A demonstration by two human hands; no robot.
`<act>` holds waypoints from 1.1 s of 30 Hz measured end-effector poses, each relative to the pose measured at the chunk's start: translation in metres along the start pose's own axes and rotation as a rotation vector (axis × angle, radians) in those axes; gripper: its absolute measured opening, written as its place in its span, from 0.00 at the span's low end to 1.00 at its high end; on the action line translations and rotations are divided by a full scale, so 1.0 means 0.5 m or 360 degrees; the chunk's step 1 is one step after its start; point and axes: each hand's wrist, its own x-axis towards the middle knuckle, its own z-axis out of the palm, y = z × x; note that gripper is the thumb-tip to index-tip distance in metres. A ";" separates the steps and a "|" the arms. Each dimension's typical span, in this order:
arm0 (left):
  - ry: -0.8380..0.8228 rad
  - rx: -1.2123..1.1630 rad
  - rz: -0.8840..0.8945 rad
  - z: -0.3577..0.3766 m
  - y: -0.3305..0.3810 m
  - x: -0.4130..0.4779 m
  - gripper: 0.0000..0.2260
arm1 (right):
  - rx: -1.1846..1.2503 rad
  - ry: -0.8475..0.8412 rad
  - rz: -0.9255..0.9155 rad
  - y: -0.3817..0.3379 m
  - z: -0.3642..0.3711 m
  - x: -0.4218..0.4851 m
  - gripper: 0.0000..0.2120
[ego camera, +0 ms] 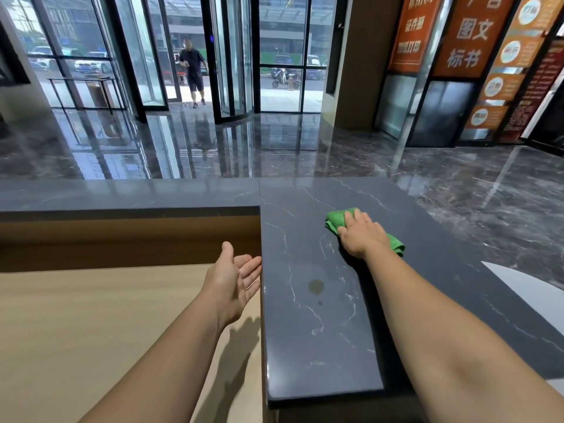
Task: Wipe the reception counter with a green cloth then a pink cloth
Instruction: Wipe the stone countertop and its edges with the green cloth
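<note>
One hand is doing the wiping: my right hand (361,235) is lying flat on the green cloth (335,220), fingers stretched out and pressing down, not curling round it. The cloth is sitting folded on the far half of the counter (305,337), its ends poking out ahead of my fingers and to the right of my palm. I am judging that the green pass is only partly done, since a brownish smudge (316,286) with a small dot beside it is showing on the stone nearer to me, well apart from the cloth. To do this well, I am thinking of dragging the cloth back toward me in long overlapping strokes, leaning weight through the whole palm so the fold is not rolling up, and slowing over that smudge. My left hand (235,279) is hanging open, palm turned up, holding nothing, its fingertips just beside the counter's inner edge above the wooden desk (91,315); there it could be catching whatever I am sweeping off. The pink cloth is not showing anywhere, so I am counting that stage as not yet begun.
</note>
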 end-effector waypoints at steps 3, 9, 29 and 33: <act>-0.0014 -0.0027 -0.0013 -0.007 -0.011 -0.018 0.31 | 0.0045 0.0011 0.0133 -0.048 0.007 -0.021 0.28; -0.0016 -0.0046 -0.0007 -0.019 -0.039 -0.040 0.33 | 0.0062 0.0062 -0.0306 -0.237 0.041 -0.123 0.28; 0.0245 -0.0105 0.0086 0.001 -0.103 -0.180 0.33 | -0.0039 -0.0113 -0.0317 0.068 -0.005 -0.228 0.27; 0.0257 -0.0090 0.0098 0.001 -0.118 -0.211 0.32 | -0.0013 -0.0098 -0.0169 0.097 -0.011 -0.238 0.27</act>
